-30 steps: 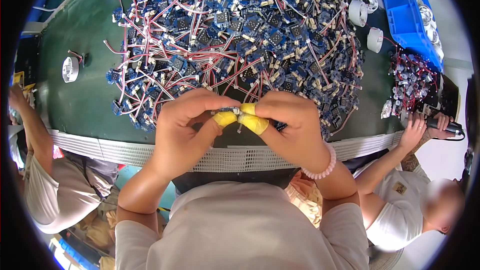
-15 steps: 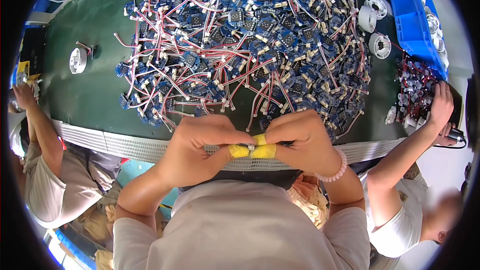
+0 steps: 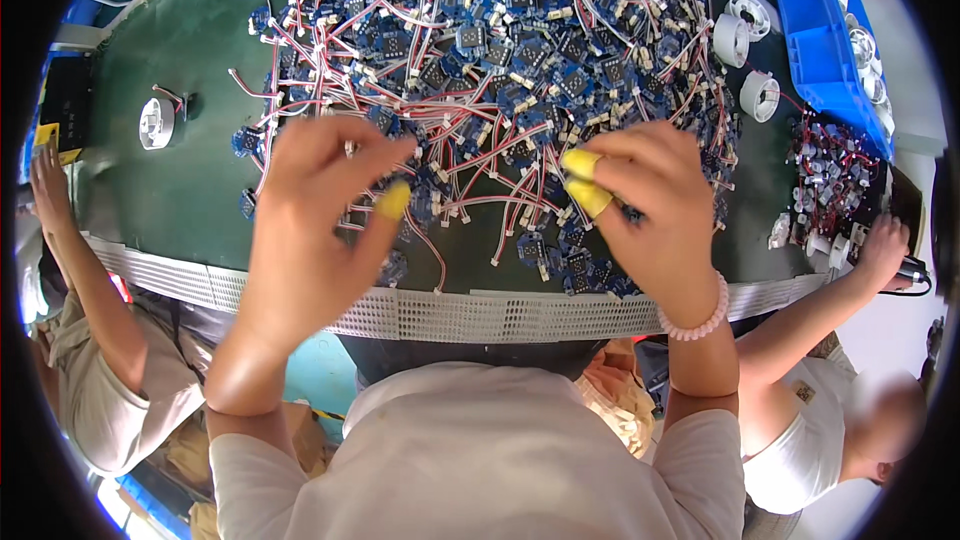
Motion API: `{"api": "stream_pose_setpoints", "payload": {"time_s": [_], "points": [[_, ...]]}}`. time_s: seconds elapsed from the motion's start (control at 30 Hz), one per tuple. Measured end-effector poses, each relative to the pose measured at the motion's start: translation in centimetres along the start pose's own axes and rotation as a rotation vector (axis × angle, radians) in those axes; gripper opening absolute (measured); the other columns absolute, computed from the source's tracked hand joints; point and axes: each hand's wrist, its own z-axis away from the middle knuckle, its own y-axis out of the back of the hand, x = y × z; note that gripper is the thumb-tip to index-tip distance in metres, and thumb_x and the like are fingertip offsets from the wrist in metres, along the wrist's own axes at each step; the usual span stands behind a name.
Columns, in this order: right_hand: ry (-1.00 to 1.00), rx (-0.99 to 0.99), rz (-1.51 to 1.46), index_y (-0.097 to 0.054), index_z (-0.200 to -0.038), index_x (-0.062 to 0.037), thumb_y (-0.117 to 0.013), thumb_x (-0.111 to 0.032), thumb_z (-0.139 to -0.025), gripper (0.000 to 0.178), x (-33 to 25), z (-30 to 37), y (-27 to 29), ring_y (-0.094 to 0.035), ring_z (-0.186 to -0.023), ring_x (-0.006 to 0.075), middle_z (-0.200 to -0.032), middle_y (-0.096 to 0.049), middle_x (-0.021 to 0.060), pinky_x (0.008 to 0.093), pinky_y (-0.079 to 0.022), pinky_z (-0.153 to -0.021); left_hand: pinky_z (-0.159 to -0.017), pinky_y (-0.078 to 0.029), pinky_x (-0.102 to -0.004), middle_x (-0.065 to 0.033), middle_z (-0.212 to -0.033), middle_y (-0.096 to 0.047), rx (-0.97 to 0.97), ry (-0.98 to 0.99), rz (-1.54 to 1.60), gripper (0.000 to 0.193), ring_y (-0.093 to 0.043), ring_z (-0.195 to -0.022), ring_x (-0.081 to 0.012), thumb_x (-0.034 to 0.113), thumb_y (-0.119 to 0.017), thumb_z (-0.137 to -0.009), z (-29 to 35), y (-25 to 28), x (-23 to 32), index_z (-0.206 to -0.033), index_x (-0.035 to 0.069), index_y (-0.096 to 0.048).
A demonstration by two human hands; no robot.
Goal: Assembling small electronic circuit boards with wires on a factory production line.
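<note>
Over the front of the pile, my left hand (image 3: 315,205) is raised with its thumb and forefinger spread apart; yellow tape wraps the thumb. A small pale spot shows among its fingers, too blurred to name. My right hand (image 3: 655,195) hangs over the pile's right part, fingers curled, yellow wraps on thumb and forefinger. Something dark blue shows beneath those fingers, and I cannot tell whether it is held. Below both hands spreads a heap of small blue circuit boards (image 3: 470,37) with red-and-white cables. A few boards (image 3: 578,268) lie near the front edge.
A white ring-shaped part (image 3: 156,123) lies at left on the green mat (image 3: 120,180). More white rings (image 3: 731,40) and a blue bin (image 3: 815,50) stand at right, near small red-wired parts (image 3: 830,175). Co-workers' arms reach in at both sides. White mesh edging (image 3: 450,315) lines the front.
My hands have parted and moved forward from the table's front edge to over the heap. The small piece pinched between them is no longer seen there. The co-worker's hand at right has lowered.
</note>
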Motion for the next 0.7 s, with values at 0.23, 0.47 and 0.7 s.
{"api": "stream_pose_setpoints", "payload": {"time_s": [0.23, 0.47, 0.7], "points": [[0.292, -0.434, 0.168, -0.063, -0.084, -0.0140, -0.059, -0.015, -0.067, 0.017, -3.5, 1.8, -1.4, -0.050, -0.091, 0.0159, -0.096, -0.057, -0.0024, 0.0365, -0.034, -0.081, -0.071, -0.048, -0.0384, -0.0097, -0.088, -0.059, 0.037, -0.244, -0.151, 0.025, -0.055, -0.085, -0.0281, 0.005, -0.067, -0.069, -6.3, -2.7, -1.4, -0.094, 0.003, -0.064], [0.362, -0.342, 0.093, -0.059, -0.087, -0.0090, -0.058, -0.012, -0.070, 0.017, -3.6, 2.8, -4.1, -0.050, -0.098, 0.0190, -0.099, -0.056, 0.0030, 0.0380, -0.037, -0.084, -0.076, -0.047, -0.0383, -0.0108, -0.090, -0.058, 0.036, -0.153, -0.234, 0.037, -0.053, -0.089, -0.0291, 0.006, -0.068, -0.066, -7.4, -3.7, -2.1, -0.102, 0.003, -0.061], [-0.220, 0.131, -1.078, -0.045, -0.101, -0.0030, -0.048, -0.006, -0.090, 0.011, -3.2, 1.3, -2.6, -0.047, -0.064, 0.0116, -0.076, -0.053, 0.0068, 0.0290, -0.042, -0.065, -0.075, -0.048, -0.0369, -0.0087, -0.089, -0.057, 0.070, -0.164, -0.254, 0.029, -0.053, -0.088, -0.0276, 0.009, -0.070, -0.065, -8.0, -4.4, -2.3, -0.093, 0.005, -0.065]]}}
